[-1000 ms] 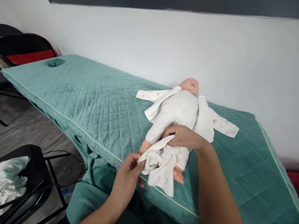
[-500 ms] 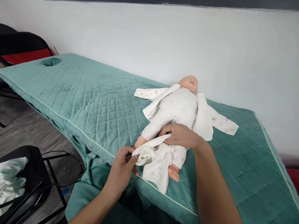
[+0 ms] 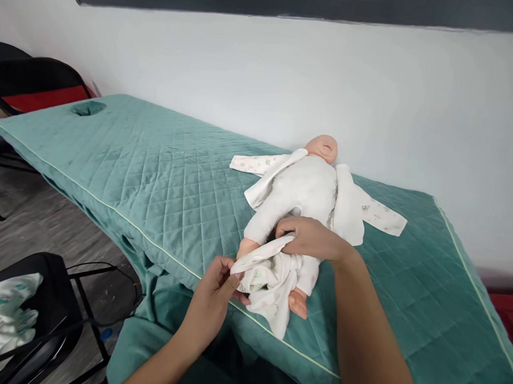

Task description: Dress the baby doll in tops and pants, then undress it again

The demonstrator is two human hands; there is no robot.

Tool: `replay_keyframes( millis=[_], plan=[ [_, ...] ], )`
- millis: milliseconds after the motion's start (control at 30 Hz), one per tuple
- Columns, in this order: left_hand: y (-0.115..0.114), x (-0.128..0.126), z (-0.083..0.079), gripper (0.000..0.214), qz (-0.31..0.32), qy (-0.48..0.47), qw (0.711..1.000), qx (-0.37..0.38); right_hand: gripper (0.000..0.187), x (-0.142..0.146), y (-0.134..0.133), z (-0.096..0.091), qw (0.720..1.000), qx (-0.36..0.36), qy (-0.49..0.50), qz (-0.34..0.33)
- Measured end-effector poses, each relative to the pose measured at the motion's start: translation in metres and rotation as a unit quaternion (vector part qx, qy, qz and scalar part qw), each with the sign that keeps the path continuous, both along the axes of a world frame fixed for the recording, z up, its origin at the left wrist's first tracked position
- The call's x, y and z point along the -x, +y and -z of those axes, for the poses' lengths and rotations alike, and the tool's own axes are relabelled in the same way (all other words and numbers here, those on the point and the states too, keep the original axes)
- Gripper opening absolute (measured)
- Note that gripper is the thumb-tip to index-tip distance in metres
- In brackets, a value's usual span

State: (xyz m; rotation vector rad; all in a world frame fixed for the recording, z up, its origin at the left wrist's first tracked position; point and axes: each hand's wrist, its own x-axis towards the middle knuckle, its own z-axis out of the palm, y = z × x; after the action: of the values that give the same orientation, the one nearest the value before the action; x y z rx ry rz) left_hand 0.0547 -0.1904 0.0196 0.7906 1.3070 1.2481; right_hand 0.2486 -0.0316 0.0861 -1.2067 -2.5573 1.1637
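A baby doll (image 3: 307, 183) lies on its back on the green quilted bed, its head toward the wall. Its white patterned jacket (image 3: 349, 209) is spread apart at the front, both sleeves stretched out sideways. Bunched over the doll's lower legs are white printed baby trousers (image 3: 272, 280). My left hand (image 3: 215, 291) pinches their edge beside the doll's foot on the left. With my right hand (image 3: 306, 237) I grip the upper edge of the trousers between the doll's legs; its fingertips are partly hidden by cloth. The doll's other foot (image 3: 298, 303) sticks out below the fabric.
The green quilted bed (image 3: 162, 169) runs along a white wall and has a face hole (image 3: 88, 108) at its far left end. A black chair (image 3: 54, 301) at lower left carries white printed cloth (image 3: 3, 315). More black chairs (image 3: 37, 80) stand at upper left.
The trousers' edge between my hands is drawn out a little more, and more of the doll's left-side ankle shows. My left hand has shifted slightly right; the view has tilted slightly.
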Motion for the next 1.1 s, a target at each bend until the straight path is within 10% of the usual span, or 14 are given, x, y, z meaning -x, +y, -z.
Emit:
replay_keyframes(
  millis=[367, 600, 1100],
  plan=[
    [0.031, 0.013, 0.006, 0.033, 0.093, -0.007, 0.995, -0.041, 0.025, -0.006, 0.002, -0.005, 0.997, 0.046, 0.051, -0.019],
    [0.068, 0.024, 0.016, 0.019, 0.063, 0.173, 0.977, -0.109, 0.031, -0.005, 0.002, -0.007, 0.999, 0.039, 0.011, 0.011],
    [0.173, 0.018, 0.012, 0.014, 0.098, 0.486, 0.832, -0.249, 0.035, -0.004, 0.006, 0.005, 0.984, -0.004, 0.115, 0.140]
  ],
)
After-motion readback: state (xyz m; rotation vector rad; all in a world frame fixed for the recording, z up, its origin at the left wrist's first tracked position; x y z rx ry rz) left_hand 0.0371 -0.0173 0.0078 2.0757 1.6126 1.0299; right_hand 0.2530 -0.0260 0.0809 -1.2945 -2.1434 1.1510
